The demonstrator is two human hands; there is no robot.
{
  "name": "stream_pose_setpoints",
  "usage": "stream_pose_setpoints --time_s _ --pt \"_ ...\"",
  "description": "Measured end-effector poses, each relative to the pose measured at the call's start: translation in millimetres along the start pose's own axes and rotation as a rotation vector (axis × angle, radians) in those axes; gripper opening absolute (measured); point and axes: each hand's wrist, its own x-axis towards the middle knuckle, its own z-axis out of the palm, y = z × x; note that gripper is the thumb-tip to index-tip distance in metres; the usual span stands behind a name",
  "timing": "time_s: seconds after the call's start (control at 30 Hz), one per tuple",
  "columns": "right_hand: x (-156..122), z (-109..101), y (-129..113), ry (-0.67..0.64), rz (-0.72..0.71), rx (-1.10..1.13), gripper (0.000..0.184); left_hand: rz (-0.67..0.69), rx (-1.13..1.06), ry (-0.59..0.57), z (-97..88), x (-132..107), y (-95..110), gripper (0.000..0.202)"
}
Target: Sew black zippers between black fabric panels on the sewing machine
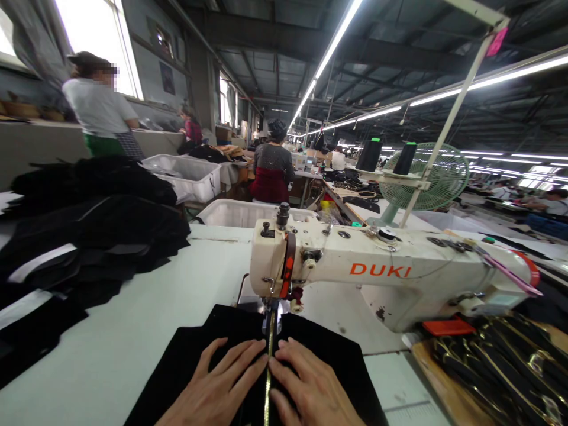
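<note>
Black fabric (190,355) lies flat on the pale table under the needle end of a white sewing machine (328,260). A zipper with gold teeth (267,390) runs down the middle of the fabric to the presser foot (271,313). My left hand (226,378) rests on the fabric just left of the zipper, fingers stretched toward the foot. On the zipper's right side my right hand (306,378) lies with its fingers extended and slightly bent. Both hands press from above, with fingertips close to the gold teeth.
Stacked black fabric pieces (97,236) cover the table's left. A wooden tray (435,378) with gold-toothed zippers (501,355) stands at right. White bins (217,207), thread cones (370,155) and a green fan (444,177) are behind. A person (273,163) sits ahead; another (97,106) stands left.
</note>
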Motion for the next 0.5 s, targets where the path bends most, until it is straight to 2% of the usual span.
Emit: stream_pose_setpoints --time_s 0.3,0.5 --pt "6.9 -5.4 -6.2 0.113 -0.017 -0.060 0.036 -0.010 0.015 -0.004 -1.0 1.1 2.0 0.089" --pt "4.5 -4.1 -3.6 0.072 -0.053 -0.068 0.039 -0.035 -0.011 -0.026 3.0 -2.2 0.3 0.091"
